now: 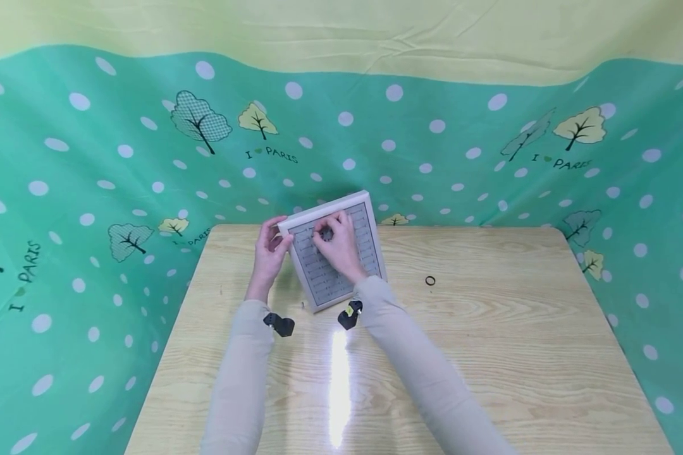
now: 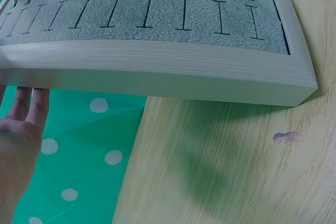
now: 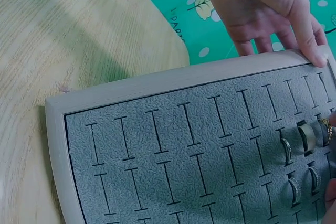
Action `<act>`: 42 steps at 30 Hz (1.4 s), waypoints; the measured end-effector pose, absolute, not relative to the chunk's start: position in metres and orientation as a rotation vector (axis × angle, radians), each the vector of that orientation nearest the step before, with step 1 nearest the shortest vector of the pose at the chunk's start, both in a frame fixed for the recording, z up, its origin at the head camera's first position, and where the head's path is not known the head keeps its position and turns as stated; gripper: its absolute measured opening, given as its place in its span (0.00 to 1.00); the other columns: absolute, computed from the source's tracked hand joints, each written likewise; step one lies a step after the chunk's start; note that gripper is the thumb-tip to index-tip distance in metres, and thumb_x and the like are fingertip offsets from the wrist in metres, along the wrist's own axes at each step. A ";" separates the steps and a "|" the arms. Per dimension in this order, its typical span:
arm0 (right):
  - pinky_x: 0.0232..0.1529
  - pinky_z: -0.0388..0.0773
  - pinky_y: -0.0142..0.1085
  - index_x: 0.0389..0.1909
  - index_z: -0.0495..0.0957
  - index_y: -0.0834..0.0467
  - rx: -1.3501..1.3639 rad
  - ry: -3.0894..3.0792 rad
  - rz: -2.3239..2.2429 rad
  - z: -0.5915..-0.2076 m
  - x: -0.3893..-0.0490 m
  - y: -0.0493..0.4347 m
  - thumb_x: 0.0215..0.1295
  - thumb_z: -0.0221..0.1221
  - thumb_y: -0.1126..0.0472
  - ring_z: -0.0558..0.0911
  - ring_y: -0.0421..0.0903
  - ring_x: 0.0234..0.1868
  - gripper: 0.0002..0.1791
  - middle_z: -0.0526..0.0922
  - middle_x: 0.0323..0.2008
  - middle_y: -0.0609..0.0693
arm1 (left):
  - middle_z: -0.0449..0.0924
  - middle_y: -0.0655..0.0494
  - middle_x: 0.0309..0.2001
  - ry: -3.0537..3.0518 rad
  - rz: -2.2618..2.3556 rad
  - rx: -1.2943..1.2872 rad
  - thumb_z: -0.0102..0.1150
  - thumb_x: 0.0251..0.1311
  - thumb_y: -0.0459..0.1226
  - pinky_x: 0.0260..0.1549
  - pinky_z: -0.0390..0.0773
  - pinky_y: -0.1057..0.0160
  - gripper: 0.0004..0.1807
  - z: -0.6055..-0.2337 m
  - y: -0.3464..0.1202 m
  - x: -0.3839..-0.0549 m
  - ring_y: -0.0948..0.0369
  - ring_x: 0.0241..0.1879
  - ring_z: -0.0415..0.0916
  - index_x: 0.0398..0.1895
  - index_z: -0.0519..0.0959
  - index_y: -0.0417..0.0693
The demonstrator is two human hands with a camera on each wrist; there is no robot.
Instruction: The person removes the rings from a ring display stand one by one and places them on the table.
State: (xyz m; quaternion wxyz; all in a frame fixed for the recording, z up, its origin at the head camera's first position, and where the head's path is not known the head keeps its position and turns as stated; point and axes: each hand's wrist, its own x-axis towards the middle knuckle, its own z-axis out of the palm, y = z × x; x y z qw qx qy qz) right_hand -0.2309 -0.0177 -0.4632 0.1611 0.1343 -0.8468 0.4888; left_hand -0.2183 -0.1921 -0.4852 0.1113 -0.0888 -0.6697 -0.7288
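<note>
A grey-felt ring display tray (image 1: 328, 294) with a pale frame stands tilted near the table's far edge. My left hand (image 1: 269, 253) grips its upper left corner; in the right wrist view the thumb (image 3: 315, 55) lies on the frame, fingers below. My right hand (image 1: 339, 243) reaches over the felt, thumb and forefinger pinching at a gold ring (image 3: 326, 128) in the slots; the fingertips are partly cut off in that view. Beside it sit a wide silver ring (image 3: 306, 138) and a narrow silver ring (image 3: 286, 151). Two more silver rings, one a sparkly ring (image 3: 294, 191), sit a row over.
A dark ring (image 1: 430, 280) lies on the wooden table (image 1: 518, 341), right of the tray. A green dotted cloth (image 1: 455, 145) hangs behind the table's far edge. Wrist cameras are strapped to both sleeves. A purplish mark (image 2: 285, 137) shows on the wood near the tray.
</note>
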 end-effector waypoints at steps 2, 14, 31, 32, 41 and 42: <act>0.46 0.68 0.38 0.29 0.79 0.59 0.402 -2.403 1.438 -0.463 -0.230 -0.016 0.52 0.64 0.68 0.66 0.49 0.43 0.04 0.68 0.37 0.51 | 0.74 0.43 0.51 -1.967 -2.136 -0.266 0.54 0.62 0.22 0.41 0.80 0.67 0.23 -0.486 -0.192 -0.218 0.58 0.43 0.76 0.61 0.65 0.35; 0.53 0.68 0.38 0.27 0.74 0.60 0.502 -2.294 1.701 -0.465 -0.226 -0.008 0.52 0.60 0.71 0.68 0.48 0.48 0.06 0.71 0.41 0.53 | 0.74 0.48 0.50 -1.959 -2.148 -0.250 0.55 0.62 0.22 0.42 0.80 0.67 0.25 -0.486 -0.194 -0.217 0.58 0.44 0.75 0.62 0.63 0.34; 0.38 0.72 0.47 0.34 0.76 0.67 0.465 -2.177 1.851 -0.474 -0.213 0.006 0.56 0.58 0.76 0.72 0.59 0.41 0.06 0.72 0.40 0.59 | 0.74 0.55 0.47 -1.983 -2.120 -0.274 0.53 0.61 0.19 0.43 0.79 0.66 0.25 -0.473 -0.190 -0.210 0.59 0.43 0.74 0.61 0.62 0.29; 0.38 0.72 0.48 0.35 0.75 0.68 0.463 -2.172 1.851 -0.473 -0.211 0.009 0.56 0.58 0.76 0.72 0.60 0.41 0.06 0.72 0.40 0.61 | 0.74 0.55 0.47 -1.990 -2.109 -0.275 0.52 0.61 0.19 0.43 0.78 0.66 0.24 -0.470 -0.189 -0.208 0.59 0.43 0.74 0.61 0.62 0.29; 0.37 0.72 0.48 0.37 0.73 0.75 0.409 -2.175 1.807 -0.451 -0.188 0.038 0.59 0.56 0.77 0.71 0.68 0.41 0.05 0.72 0.41 0.68 | 0.75 0.53 0.47 -1.964 -2.104 -0.292 0.53 0.62 0.20 0.42 0.78 0.66 0.24 -0.480 -0.189 -0.214 0.59 0.42 0.75 0.61 0.64 0.33; 0.37 0.72 0.50 0.37 0.73 0.75 0.403 -2.177 1.806 -0.452 -0.188 0.041 0.60 0.56 0.77 0.71 0.68 0.41 0.06 0.72 0.41 0.69 | 0.75 0.52 0.47 -1.962 -2.099 -0.296 0.53 0.62 0.20 0.42 0.78 0.67 0.24 -0.483 -0.189 -0.216 0.59 0.42 0.75 0.61 0.64 0.34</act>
